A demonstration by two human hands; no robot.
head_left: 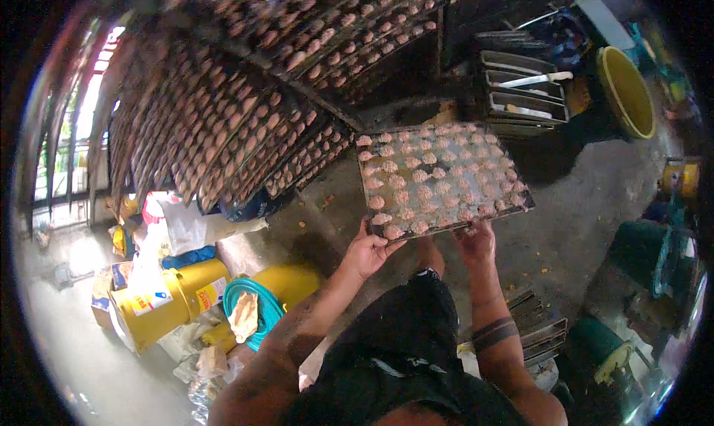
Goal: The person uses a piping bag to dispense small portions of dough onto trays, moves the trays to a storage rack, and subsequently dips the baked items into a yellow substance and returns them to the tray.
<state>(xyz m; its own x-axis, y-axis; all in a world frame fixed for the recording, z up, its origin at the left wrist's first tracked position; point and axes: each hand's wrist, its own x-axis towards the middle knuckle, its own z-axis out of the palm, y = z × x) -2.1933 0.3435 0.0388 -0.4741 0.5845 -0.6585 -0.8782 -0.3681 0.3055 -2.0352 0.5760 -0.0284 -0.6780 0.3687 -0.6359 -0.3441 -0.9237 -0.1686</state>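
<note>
Both my hands hold a metal tray (411, 167) covered with rows of small pink, lumpy mounds (424, 192). My left hand (372, 251) is closed on the tray's near left corner, thumb along the near edge. My right hand (476, 240) grips the near edge toward the right, its fingertips partly hidden under the tray. Beyond it, to the upper left, a dark rack (320, 102) carries stacked, slanted trays (201, 128) with several rows of similar pink mounds.
Yellow buckets (197, 281), a teal lid (268, 318) and bags (178, 218) crowd the lower left. Metal trays with dividers (524, 91), a yellow tub (625, 91) and green containers (636, 255) stand at right. More metal pans (543, 340) lie beside my right forearm, above the concrete floor (565, 218).
</note>
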